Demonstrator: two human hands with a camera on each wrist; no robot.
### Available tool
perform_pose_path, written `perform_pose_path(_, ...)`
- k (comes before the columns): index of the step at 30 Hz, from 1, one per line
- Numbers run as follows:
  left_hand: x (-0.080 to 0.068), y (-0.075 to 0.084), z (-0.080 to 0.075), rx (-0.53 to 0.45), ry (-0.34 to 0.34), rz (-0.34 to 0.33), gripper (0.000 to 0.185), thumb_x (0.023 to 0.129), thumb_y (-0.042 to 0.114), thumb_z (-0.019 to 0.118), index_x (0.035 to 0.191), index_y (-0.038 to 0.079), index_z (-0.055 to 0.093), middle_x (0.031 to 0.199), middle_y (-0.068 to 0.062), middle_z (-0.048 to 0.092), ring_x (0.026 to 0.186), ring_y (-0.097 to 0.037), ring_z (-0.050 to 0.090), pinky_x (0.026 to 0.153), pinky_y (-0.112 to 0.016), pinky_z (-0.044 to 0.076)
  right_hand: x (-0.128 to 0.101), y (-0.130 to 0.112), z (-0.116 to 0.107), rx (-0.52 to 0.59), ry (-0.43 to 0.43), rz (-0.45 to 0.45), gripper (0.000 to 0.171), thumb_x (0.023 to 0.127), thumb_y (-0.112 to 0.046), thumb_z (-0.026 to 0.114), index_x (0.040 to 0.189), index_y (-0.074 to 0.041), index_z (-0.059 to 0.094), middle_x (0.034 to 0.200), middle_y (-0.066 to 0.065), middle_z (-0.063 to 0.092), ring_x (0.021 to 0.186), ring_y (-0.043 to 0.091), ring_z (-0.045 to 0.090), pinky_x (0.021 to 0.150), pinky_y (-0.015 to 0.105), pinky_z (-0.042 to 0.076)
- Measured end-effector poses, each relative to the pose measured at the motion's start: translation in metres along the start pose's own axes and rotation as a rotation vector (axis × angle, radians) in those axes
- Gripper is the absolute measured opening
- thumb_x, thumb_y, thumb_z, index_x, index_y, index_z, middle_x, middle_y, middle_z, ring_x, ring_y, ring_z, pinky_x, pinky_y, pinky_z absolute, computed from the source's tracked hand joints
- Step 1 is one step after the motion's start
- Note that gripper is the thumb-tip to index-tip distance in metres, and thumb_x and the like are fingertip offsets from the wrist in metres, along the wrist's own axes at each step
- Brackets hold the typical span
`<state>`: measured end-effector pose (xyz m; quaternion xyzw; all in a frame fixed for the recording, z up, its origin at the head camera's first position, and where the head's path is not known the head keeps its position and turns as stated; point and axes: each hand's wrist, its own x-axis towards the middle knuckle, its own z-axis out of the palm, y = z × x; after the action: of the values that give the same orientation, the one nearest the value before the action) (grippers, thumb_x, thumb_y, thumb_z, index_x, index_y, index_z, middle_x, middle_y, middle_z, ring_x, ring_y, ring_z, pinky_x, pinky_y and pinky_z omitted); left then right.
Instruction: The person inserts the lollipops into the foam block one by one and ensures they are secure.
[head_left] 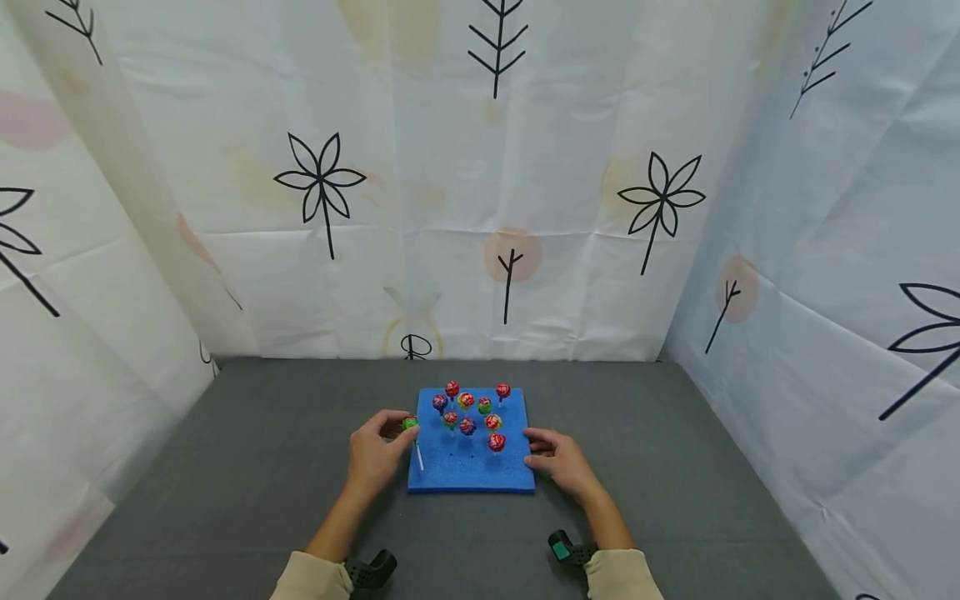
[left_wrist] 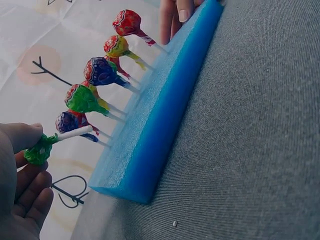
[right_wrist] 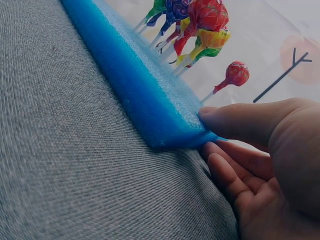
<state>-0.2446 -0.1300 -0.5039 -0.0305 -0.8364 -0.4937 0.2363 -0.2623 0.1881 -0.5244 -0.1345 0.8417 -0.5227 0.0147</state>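
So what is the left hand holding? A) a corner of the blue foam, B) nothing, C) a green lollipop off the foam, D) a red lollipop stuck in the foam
C: the left hand pinches a green lollipop with its white stick pointing away, beside the blue foam block rather than planted in it, while the right hand rests against the block's other edge.

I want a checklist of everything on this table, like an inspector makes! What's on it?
Surface: grey fabric-covered table.
Job's things: blue foam block with lollipops standing in it; one green lollipop held off the block's left edge.
Clutter: nothing seen.
Hands: left hand pinches the green lollipop; right hand touches the block's right edge, thumb on top.
Cables: one dark cable at the far left corner.
Surroundings: white curtains with leaf drawings.
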Motion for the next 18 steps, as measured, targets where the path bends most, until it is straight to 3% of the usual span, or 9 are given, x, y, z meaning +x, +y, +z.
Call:
perform_pose_path(9, -0.0010, -0.0006, 0.0059, -0.061, 0.037, -0.007, 0.021, 0.083, 0.014, 0.079, 0.101, 0.009, 0.070, 0.090, -0.002, 0.069, 0.079, -0.015, 0.063, 0.071, -0.029, 0.053, 0.0004, 0.0011, 0.0012, 0.010, 0.014, 0.020, 0.042, 0.086, -0.004, 0.072, 0.127, 0.000, 0.062, 0.118, 0.014, 0.062, 0.103, 0.028, 0.061, 0.088, 0.044, 0.051)
perform_pose_path(18, -0.0032, 0.0033, 0.0088, -0.133, -0.006, -0.070, 0.023, 0.086, 0.016, 0.077, 0.106, 0.008, 0.068, 0.097, -0.003, 0.068, 0.089, -0.017, 0.064, 0.083, -0.038, 0.053, 0.0011, 0.0008, 0.0002, 0.002, 0.007, 0.012, 0.043, 0.086, -0.004, 0.073, 0.127, 0.000, 0.062, 0.116, 0.013, 0.063, 0.102, 0.027, 0.061, 0.087, 0.044, 0.051)
